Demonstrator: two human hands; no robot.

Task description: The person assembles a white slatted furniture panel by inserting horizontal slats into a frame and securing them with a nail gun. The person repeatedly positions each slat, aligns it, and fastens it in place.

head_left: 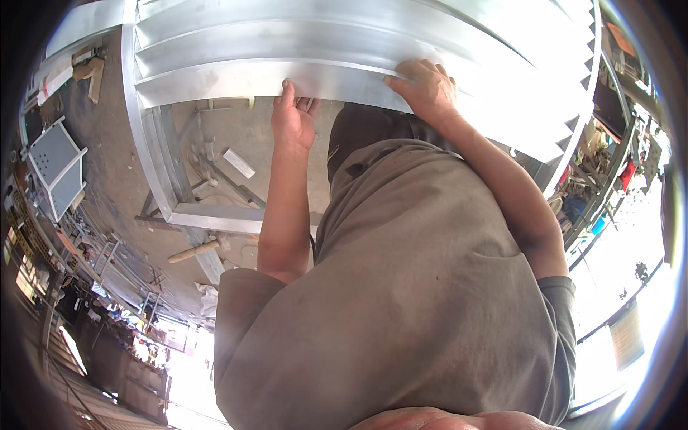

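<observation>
A silver metal louvre frame (129, 72) with several long slats lies across the top of the view. My left hand (294, 123) is at the near edge of the closest slat (215, 80). Its thumb presses on the slat's face, while the other fingers reach underneath and are partly hidden. Farther right, my right hand (430, 89) grips the same slat, thumb at its near edge and fingers curled over the top. Both hands are closed on this one slat. Bright glare washes out the slats to the right.
Below the frame's open part, a white block (239, 163) and metal strips lie on the concrete floor. A wooden rod (193, 251) is near the frame's lower corner. To the left stands a grey panelled metal piece (56, 168). Cluttered shelving (602, 158) lines the right side.
</observation>
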